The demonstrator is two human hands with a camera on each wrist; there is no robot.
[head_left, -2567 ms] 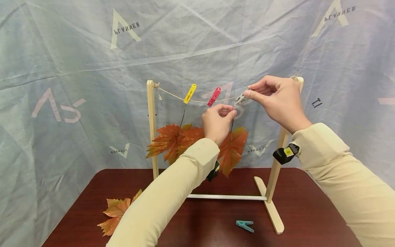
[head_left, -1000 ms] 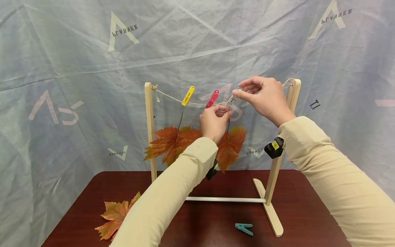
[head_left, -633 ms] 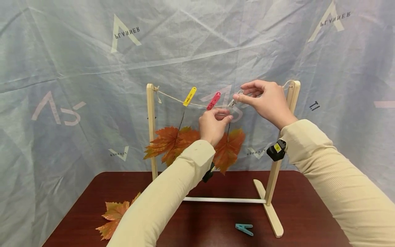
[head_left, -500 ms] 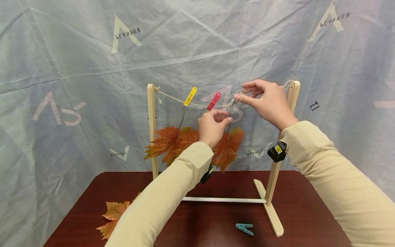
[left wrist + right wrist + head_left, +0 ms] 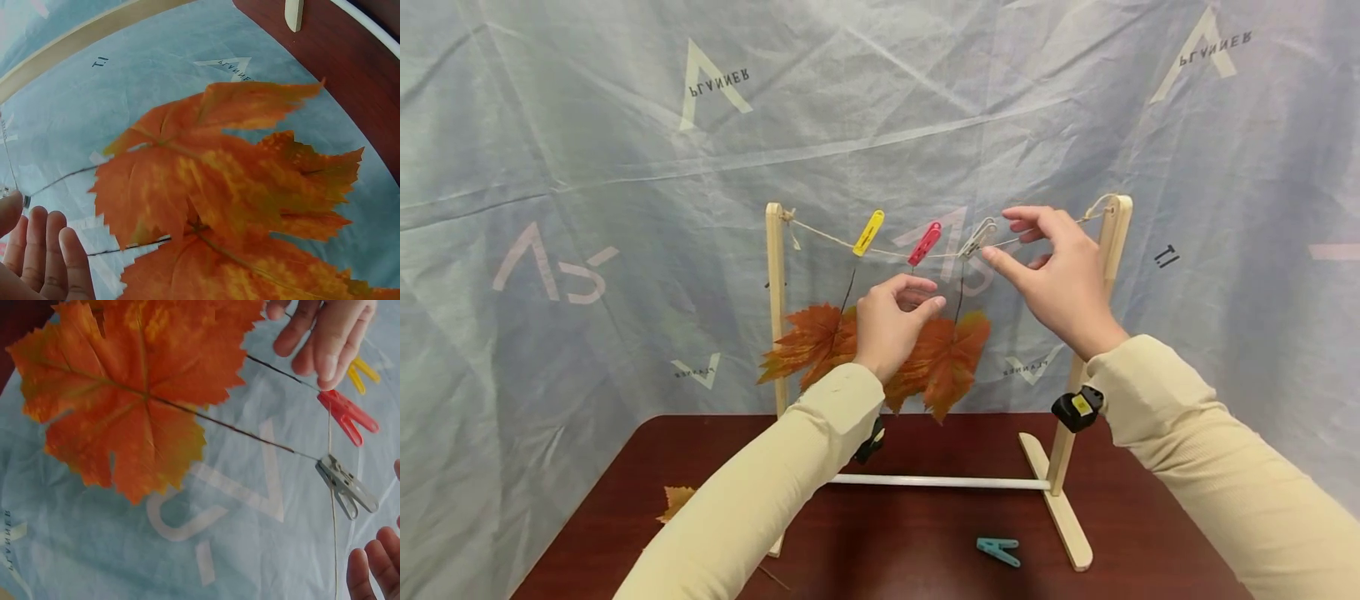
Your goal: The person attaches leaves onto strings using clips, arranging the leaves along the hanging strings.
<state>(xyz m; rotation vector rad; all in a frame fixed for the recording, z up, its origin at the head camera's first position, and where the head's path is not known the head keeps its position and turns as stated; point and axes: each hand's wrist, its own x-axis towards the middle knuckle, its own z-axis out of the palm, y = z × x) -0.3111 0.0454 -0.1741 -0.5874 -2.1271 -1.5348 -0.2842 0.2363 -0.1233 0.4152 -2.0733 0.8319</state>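
A grey clothespin (image 5: 977, 239) sits on the twine (image 5: 824, 236) and clamps the dark stem of an orange maple leaf (image 5: 953, 358), which hangs below it. The right wrist view shows the stem's tip in the pin's jaws. Just right of the pin is my right hand (image 5: 1063, 283), thumb and fingers spread and holding nothing. My left hand (image 5: 889, 327) is left of the stem and below the red clothespin (image 5: 925, 243), fingers loosely bent, with nothing in its grasp. Farther left, a yellow clothespin (image 5: 869, 233) holds another leaf's stem. The left hand partly covers the overlapping leaves.
The twine runs between two wooden posts (image 5: 777, 292), joined low down by a white rod (image 5: 940, 481). A teal clothespin (image 5: 997, 550) lies on the dark red table (image 5: 917, 529). Another leaf (image 5: 676, 502) lies at the table's left, mostly behind my left sleeve. A grey printed cloth hangs behind.
My right hand brought the grey clothespin onto the twine and stem, then let go and spread its fingers. My left hand has released the stem and moved left and down.
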